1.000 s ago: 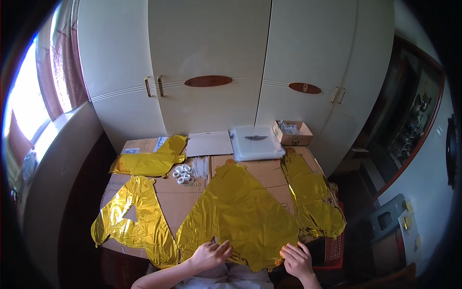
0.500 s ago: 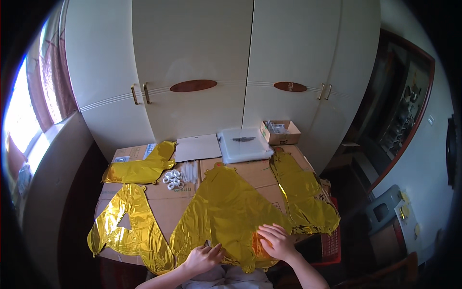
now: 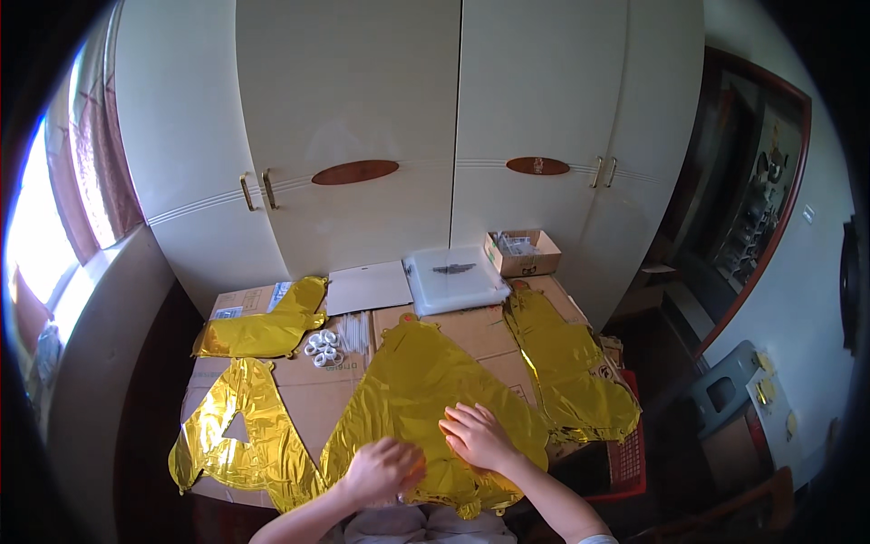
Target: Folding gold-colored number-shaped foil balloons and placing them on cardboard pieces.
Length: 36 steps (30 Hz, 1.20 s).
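Note:
A large flat gold foil balloon (image 3: 417, 381) lies uninflated over the near middle of the cardboard-covered table. My right hand (image 3: 478, 439) rests palm down on it, fingers stretched toward the left. My left hand (image 3: 385, 470) is bent over the balloon's near edge, its fingers curled and smeared by motion; whether they grip the foil is hidden. Beside it on the left lies an A-shaped gold foil balloon (image 3: 258, 426) with a triangular hole. Two more gold foil balloons lie flat, an L-shaped one (image 3: 263, 331) at the far left and another (image 3: 566, 363) at the right.
White ribbon rolls (image 3: 323, 348) and clear straws (image 3: 354, 333) lie beyond the large balloon. Farther back are a grey-white board (image 3: 369, 288), a stack of clear plastic bags (image 3: 456, 281) and a small open carton (image 3: 526, 258). A red basket (image 3: 627, 467) stands by the table's right side.
My right hand has slid left and slightly away from me across the foil. My left hand has risen slightly and turned over the near edge. The view has shifted a little.

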Each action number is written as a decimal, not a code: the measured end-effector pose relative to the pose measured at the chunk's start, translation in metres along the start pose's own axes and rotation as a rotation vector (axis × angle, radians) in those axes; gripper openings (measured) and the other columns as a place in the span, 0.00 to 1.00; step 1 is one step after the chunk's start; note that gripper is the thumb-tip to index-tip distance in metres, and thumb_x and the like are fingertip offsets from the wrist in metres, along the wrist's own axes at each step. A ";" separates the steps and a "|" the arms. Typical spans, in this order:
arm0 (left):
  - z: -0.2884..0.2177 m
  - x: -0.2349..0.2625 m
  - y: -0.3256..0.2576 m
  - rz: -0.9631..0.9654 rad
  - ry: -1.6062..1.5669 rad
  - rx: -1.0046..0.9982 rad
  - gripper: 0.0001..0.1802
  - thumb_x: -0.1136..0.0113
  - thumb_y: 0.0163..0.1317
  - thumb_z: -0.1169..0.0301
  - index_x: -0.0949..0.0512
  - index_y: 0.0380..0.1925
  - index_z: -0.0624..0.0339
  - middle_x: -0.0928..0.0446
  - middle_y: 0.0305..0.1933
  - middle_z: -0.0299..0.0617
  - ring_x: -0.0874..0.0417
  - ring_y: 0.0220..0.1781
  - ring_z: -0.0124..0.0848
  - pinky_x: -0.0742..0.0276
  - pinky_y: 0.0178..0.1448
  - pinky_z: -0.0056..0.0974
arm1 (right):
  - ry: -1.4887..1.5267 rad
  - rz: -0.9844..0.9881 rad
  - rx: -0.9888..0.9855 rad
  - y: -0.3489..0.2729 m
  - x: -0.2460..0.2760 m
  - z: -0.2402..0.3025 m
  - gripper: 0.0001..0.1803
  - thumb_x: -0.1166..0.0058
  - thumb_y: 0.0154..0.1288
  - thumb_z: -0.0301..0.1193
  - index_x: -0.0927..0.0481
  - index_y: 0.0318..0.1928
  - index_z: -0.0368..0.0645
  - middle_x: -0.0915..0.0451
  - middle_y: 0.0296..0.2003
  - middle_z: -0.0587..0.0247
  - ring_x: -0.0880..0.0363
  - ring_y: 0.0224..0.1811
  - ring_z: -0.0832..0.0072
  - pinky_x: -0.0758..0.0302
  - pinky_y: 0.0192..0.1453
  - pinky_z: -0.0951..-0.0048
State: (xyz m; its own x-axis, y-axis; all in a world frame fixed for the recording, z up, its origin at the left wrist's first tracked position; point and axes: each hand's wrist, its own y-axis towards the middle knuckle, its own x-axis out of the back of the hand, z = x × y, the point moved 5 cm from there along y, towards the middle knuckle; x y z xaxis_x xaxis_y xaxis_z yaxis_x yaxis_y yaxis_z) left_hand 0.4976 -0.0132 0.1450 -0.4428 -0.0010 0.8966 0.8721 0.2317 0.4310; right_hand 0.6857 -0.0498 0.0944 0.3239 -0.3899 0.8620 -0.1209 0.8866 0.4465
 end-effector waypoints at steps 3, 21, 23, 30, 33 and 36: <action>0.037 -0.016 0.043 0.079 0.030 0.021 0.30 0.39 0.56 0.48 0.25 0.52 0.56 0.29 0.60 0.48 0.28 0.62 0.44 0.29 0.58 0.47 | 0.110 0.040 -0.188 0.007 0.002 -0.034 0.16 0.46 0.64 0.35 0.21 0.50 0.44 0.24 0.54 0.56 0.29 0.59 0.58 0.34 0.65 0.54; 0.090 -0.102 0.067 0.322 0.185 0.066 0.48 0.57 0.57 0.30 0.45 0.71 0.47 0.48 0.75 0.51 0.51 0.77 0.52 0.57 0.72 0.69 | 0.147 0.381 -0.652 0.061 -0.003 -0.130 0.20 0.36 0.52 0.43 0.21 0.39 0.42 0.22 0.42 0.50 0.23 0.49 0.59 0.27 0.53 0.66; 0.091 -0.103 0.067 0.348 0.186 0.082 0.49 0.59 0.57 0.29 0.46 0.72 0.46 0.49 0.76 0.50 0.53 0.78 0.51 0.60 0.73 0.69 | 0.249 0.302 -0.694 0.060 -0.003 -0.132 0.21 0.37 0.53 0.44 0.21 0.38 0.41 0.20 0.39 0.52 0.21 0.43 0.64 0.26 0.48 0.69; 0.090 -0.104 0.066 0.342 0.200 0.086 0.50 0.61 0.57 0.29 0.49 0.73 0.47 0.50 0.76 0.50 0.56 0.77 0.57 0.62 0.73 0.68 | 0.739 0.602 -0.774 0.042 0.011 -0.118 0.19 0.44 0.66 0.42 0.20 0.43 0.37 0.19 0.34 0.67 0.25 0.33 0.83 0.27 0.40 0.80; 0.090 -0.104 0.066 0.320 0.206 0.071 0.50 0.62 0.57 0.28 0.49 0.73 0.48 0.50 0.76 0.51 0.56 0.77 0.59 0.62 0.74 0.67 | 0.829 0.538 -0.615 0.034 -0.001 -0.110 0.15 0.48 0.71 0.36 0.19 0.45 0.36 0.19 0.37 0.70 0.25 0.37 0.85 0.27 0.45 0.77; 0.089 -0.102 0.066 0.321 0.203 0.074 0.51 0.62 0.57 0.28 0.49 0.73 0.48 0.50 0.76 0.51 0.56 0.77 0.59 0.62 0.74 0.67 | 0.676 0.470 -0.340 0.042 -0.009 -0.096 0.19 0.53 0.73 0.39 0.21 0.48 0.34 0.19 0.42 0.65 0.25 0.44 0.79 0.29 0.50 0.74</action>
State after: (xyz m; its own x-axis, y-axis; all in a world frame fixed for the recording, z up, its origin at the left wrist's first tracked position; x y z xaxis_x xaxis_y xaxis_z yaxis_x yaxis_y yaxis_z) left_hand 0.5815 0.0891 0.0732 -0.0932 -0.1074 0.9898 0.9389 0.3212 0.1233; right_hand 0.7681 0.0153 0.0826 0.8083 0.1673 0.5646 -0.1303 0.9858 -0.1057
